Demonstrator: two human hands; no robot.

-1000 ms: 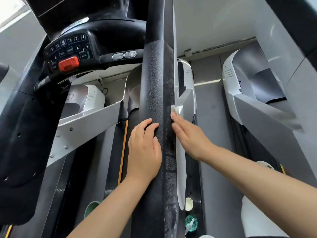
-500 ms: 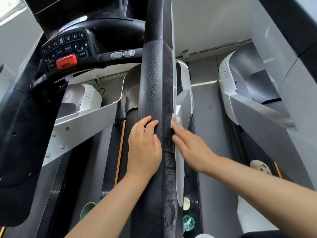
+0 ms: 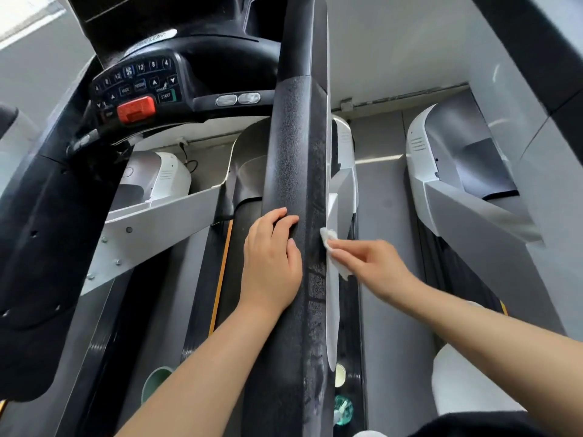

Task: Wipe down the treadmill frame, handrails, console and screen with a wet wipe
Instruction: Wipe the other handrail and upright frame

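A thick black textured handrail point(image 3: 296, 159) runs up the middle of the view, with wet streaks along its right side. My left hand point(image 3: 273, 263) rests on the rail's left side, fingers curved over the padding. My right hand point(image 3: 369, 266) pinches a crumpled white wet wipe point(image 3: 329, 239) and holds it against the rail's right edge. The black console point(image 3: 148, 86) with number keys and a red stop button sits at the upper left.
White and grey frame arms point(image 3: 157, 228) and motor covers lie below the rail. A neighbouring treadmill point(image 3: 454, 171) stands to the right. A green cup point(image 3: 156, 383) and a teal bottle point(image 3: 342, 410) stand on the floor below.
My right hand has slid the wipe down the rail's right edge and more of the wipe now hangs loose. My left hand stays in place on the rail.
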